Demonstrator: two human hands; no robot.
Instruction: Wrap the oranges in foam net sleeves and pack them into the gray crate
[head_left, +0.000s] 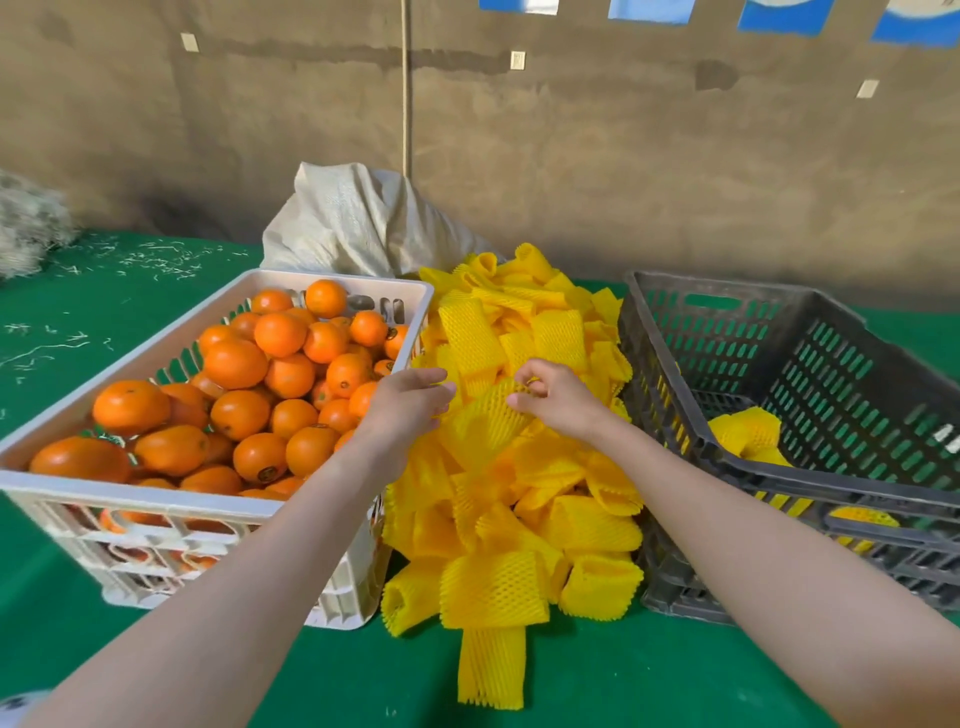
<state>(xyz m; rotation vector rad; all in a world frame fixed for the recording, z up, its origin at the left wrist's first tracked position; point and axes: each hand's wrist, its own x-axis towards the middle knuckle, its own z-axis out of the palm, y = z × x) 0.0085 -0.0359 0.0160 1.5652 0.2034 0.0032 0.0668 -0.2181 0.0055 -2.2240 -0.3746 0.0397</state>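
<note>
**One sleeve lifted off the pile, no orange in it yet**

On my far left the oranges (236, 364) lie heaped, bare, in the white crate (156, 500) on the green bench (78, 332). They look firm, smooth and fairly heavy, so each one will want a whole-palm hold around its middle.

My left hand (410, 400) reaches past that crate's right wall to the left edge of a yellow foam net sleeve (483, 423). Its fingers are at the mesh, but I cannot tell whether they pinch it or only touch it. My right hand (558, 397) has thumb and forefinger curled, pinching the sleeve's upper right edge.

The sleeve sits just above the pile of sleeves (519, 499), between the two crates. I judge it light, soft and stretchy, and easily torn by a hard pull. It is best taken at the open rim on opposite sides and spread, not tugged from the middle.

On the right, the gray crate (810, 480) holds only a few wrapped oranges (745, 428), so packing has barely begun.
</note>
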